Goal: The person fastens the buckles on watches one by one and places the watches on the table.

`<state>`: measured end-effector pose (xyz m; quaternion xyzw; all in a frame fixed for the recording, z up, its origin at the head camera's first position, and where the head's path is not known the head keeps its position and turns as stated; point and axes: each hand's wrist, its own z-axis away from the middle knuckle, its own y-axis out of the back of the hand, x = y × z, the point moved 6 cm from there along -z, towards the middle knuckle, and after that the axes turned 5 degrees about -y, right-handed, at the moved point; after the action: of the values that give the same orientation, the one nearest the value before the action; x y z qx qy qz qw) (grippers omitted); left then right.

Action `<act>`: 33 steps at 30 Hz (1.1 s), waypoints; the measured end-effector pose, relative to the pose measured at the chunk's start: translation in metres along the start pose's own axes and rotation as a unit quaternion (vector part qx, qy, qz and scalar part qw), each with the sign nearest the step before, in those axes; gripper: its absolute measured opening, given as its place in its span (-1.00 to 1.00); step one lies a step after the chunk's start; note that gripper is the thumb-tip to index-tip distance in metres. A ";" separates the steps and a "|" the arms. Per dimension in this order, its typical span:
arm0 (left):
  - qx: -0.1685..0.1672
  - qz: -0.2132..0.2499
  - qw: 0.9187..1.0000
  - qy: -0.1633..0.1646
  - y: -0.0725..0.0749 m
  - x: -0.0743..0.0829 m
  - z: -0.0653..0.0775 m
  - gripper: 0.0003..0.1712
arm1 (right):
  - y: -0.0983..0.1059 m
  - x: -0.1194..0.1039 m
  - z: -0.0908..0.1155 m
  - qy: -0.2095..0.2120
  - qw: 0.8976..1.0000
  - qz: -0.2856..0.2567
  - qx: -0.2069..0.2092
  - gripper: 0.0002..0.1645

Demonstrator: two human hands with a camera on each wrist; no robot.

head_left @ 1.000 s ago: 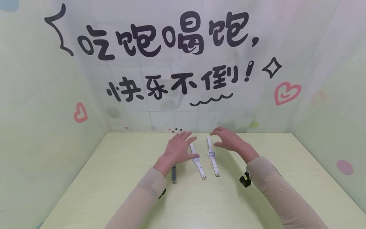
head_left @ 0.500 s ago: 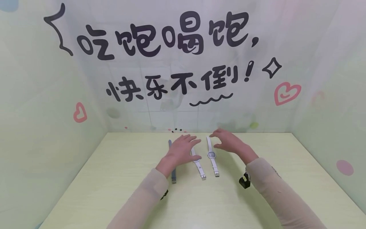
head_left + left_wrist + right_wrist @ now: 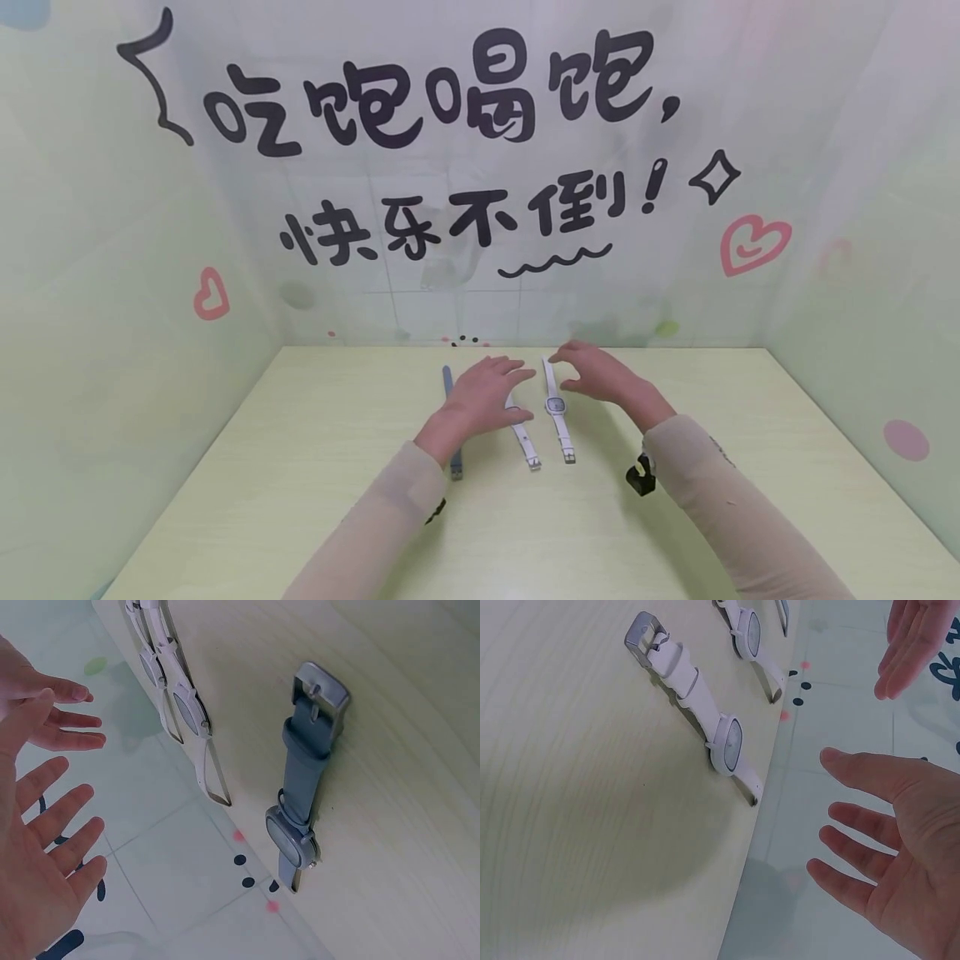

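Three wristwatches lie stretched out on the table: a blue-grey watch [image 3: 457,463] at left, a white watch [image 3: 527,446] in the middle and another white watch [image 3: 555,406] at right. In the head view my left hand [image 3: 487,397], spread and holding nothing, covers parts of the blue-grey watch and the middle one. My right hand [image 3: 602,372] is just right of the right white watch's far strap, fingers relaxed and free of it. In the left wrist view the blue-grey watch [image 3: 300,780] shows whole, with its buckle. Both palms appear bare in the wrist views.
The light wooden tabletop [image 3: 540,533] ends at a printed backdrop [image 3: 360,317] with black characters and pink hearts, which also rises at both sides. A black device [image 3: 641,475] hangs below the right sleeve.
My left hand has drifted right and slightly nearer, uncovering the far strap of the blue-grey watch. My right hand stays almost in place, and the watches lie as before.
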<state>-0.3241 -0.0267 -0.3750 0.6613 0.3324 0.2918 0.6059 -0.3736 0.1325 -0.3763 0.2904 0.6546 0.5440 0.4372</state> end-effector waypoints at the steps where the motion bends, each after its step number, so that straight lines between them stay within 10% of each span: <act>1: -0.001 0.001 1.000 -0.001 0.000 0.001 0.000 -0.23 | 0.000 0.000 0.000 -0.001 1.000 0.000 0.000 -0.46; 33: -0.025 0.032 0.998 -0.039 -0.019 0.025 -0.011 -0.42 | -0.016 -0.001 -0.001 0.046 0.999 0.018 0.005 -0.55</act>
<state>-0.3192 0.0011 -0.3933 0.6673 0.2792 0.2931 0.6252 -0.3726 0.1276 -0.3917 0.2792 0.6711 0.5614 0.3957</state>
